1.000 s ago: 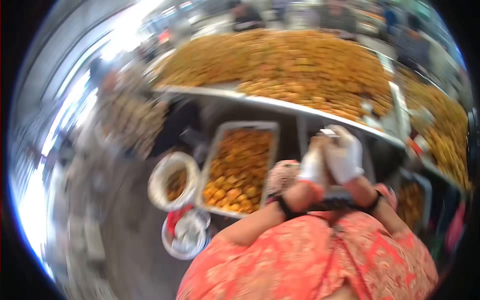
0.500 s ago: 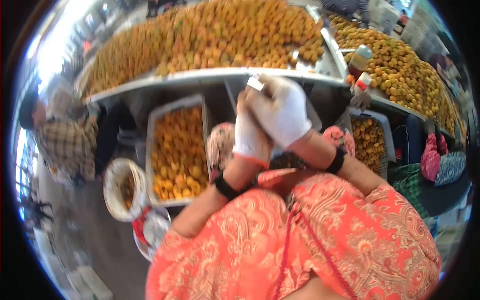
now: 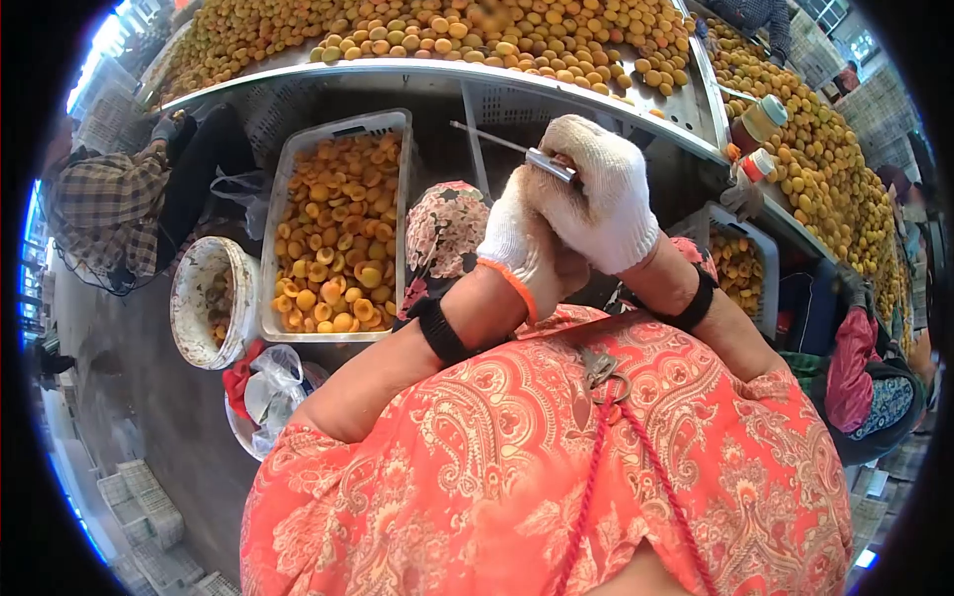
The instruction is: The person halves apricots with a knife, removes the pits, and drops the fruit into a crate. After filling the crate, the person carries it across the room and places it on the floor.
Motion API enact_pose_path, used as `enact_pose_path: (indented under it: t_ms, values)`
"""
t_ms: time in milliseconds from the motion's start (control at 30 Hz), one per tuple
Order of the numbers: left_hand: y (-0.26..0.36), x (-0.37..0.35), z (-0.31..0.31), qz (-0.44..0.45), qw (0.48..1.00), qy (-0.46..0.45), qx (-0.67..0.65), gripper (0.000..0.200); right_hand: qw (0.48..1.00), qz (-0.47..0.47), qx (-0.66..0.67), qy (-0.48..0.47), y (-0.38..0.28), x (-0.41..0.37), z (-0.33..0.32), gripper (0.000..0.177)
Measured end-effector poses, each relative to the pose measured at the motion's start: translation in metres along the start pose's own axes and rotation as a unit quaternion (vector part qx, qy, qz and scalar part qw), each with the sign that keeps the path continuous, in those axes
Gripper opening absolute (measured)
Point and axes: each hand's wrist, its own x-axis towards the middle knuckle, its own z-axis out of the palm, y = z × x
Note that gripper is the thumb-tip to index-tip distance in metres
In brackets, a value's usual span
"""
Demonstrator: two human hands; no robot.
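My right hand, in a white knit glove, is closed around a slim tool with a silvery handle. The tool's thin metal shaft points up and left, toward the table's front edge. Pressed against it from the left is my left hand, gloved with an orange cuff, its fingers curled in. Both hands meet above my lap, and what the left fingers hold is hidden. Left of them stands a white crate of halved apricots.
Whole apricots cover the metal table ahead. A stained bucket and a clear plastic bag stand left. Jars and a second crate are on the right. A person in plaid sits at far left.
The view has tilted and sharpened, so the table sits higher in the frame. My hands stay together; the tool's thin shaft now shows clearly.
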Motion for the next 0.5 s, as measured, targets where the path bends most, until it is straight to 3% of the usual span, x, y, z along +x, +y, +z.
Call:
enact_pose_path:
  t_ms: [33, 100, 167, 233, 267, 333, 367, 400, 433, 500]
  values:
    - [0.005, 0.006, -0.008, -0.047, 0.989, -0.139, -0.015, 0.05, 0.999, -0.025, 0.017, -0.013, 0.003, 0.001, 0.002, 0.016]
    - [0.004, 0.015, -0.017, -0.093, 0.955, -0.278, -0.032, 0.05, 0.999, -0.029, 0.027, -0.029, 0.01, 0.003, 0.005, 0.015]
    - [-0.006, 0.022, 0.024, 0.009, 0.999, 0.009, 0.041, 0.049, 0.998, -0.033, 0.036, -0.041, 0.015, 0.003, 0.008, 0.015]
    - [-0.01, 0.03, 0.07, 0.109, 0.943, 0.289, 0.122, 0.05, 0.999, 0.008, 0.04, 0.029, 0.017, 0.007, 0.014, 0.014]
    - [0.001, 0.024, 0.055, 0.074, 0.97, 0.199, 0.117, 0.052, 0.999, 0.002, 0.038, 0.037, 0.018, 0.011, 0.016, 0.014]
    - [0.022, 0.014, 0.046, -0.002, 0.993, 0.013, 0.119, 0.055, 0.983, 0.159, 0.021, 0.087, 0.018, 0.01, 0.019, 0.014]
    - [0.009, 0.03, 0.039, 0.17, 0.952, 0.163, 0.197, 0.052, 0.979, 0.17, 0.051, 0.097, 0.021, 0.007, 0.023, 0.014]
    - [-0.001, 0.039, 0.047, 0.335, 0.853, 0.301, 0.263, 0.049, 0.979, 0.17, 0.05, 0.101, 0.02, 0.008, 0.022, 0.014]
    - [-0.001, 0.037, 0.045, 0.355, 0.868, 0.245, 0.247, 0.039, 0.975, 0.193, 0.053, 0.093, 0.018, 0.01, 0.021, 0.015]
    - [-0.002, 0.038, 0.042, 0.355, 0.873, 0.248, 0.227, 0.041, 0.972, 0.216, 0.045, 0.081, 0.014, 0.01, 0.019, 0.017]
